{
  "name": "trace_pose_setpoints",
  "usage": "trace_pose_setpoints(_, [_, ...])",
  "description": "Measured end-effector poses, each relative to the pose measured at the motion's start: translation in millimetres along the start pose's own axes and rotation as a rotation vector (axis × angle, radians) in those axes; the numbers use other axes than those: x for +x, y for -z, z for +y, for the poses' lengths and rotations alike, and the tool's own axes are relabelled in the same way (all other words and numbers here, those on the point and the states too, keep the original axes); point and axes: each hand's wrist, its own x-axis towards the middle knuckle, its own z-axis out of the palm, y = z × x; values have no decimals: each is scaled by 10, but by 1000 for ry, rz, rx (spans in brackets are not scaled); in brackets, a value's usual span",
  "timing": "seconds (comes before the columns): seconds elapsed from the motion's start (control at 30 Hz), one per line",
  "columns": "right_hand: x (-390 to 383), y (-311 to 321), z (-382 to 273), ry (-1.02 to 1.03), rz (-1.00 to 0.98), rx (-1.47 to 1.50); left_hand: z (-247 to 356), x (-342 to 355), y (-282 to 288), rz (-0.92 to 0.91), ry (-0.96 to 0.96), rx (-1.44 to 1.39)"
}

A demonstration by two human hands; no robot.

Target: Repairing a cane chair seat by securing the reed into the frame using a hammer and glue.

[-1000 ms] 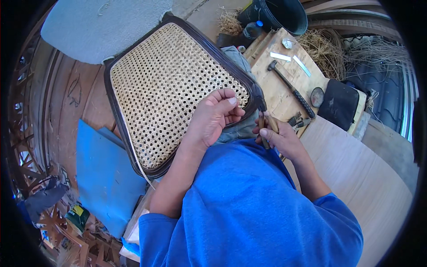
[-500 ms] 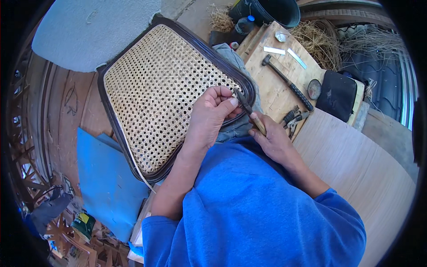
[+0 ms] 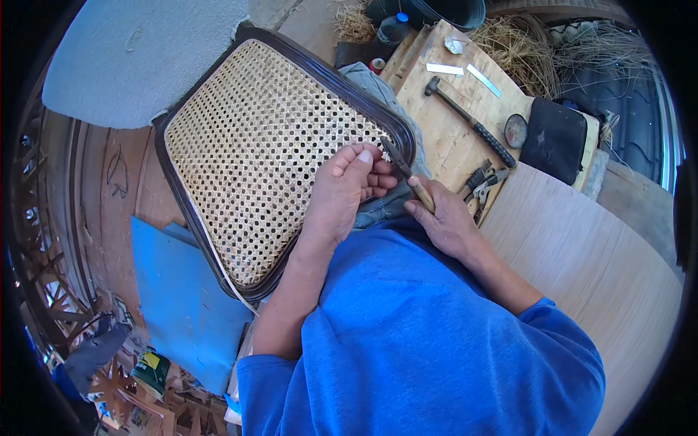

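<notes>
A woven cane panel (image 3: pixel 254 152) in a dark wooden frame lies across my lap, with a pale strip (image 3: pixel 225 276) along its lower left edge. My left hand (image 3: pixel 343 190) has its fingers curled in a pinch over the panel's right corner; what it holds is too small to make out. My right hand (image 3: pixel 441 225), right of it, is closed on the wooden handle of a metal tool (image 3: pixel 398 160), whose dark tip rests at the weave near that corner, beside my left fingers.
A wooden board (image 3: pixel 458 123) holds a hammer (image 3: pixel 469 120), white strips (image 3: pixel 443 69), a round tin (image 3: pixel 515 131) and several tools. Beyond are straw (image 3: pixel 512 51), a bucket (image 3: pixel 436 11) and a black pouch (image 3: pixel 554 142). A blue sheet (image 3: pixel 182 298) lies left, a pale curved panel (image 3: pixel 582 269) right.
My right hand has raised the tool from below the panel's corner to the weave, tip pointing up-left. My left fingers have shifted slightly. The panel appears a little higher and further left in view.
</notes>
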Motion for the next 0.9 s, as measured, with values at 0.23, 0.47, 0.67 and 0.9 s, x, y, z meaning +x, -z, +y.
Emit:
trace_pose_setpoints(0.23, [15, 40, -65, -50, -4, 93, -2, 78, -62, 4, -5, 173])
trace_pose_setpoints(0.47, [74, -67, 41, 81, 104, 80, 42, 194, -133, 14, -88, 334])
trace_pose_setpoints(0.67, [111, -161, 357, -88, 168, 441, -57, 539, -414, 117, -349, 664])
trace_pose_setpoints(0.9, [156, -324, 324, -216, 181, 740, -199, 686, -556, 174, -385, 810])
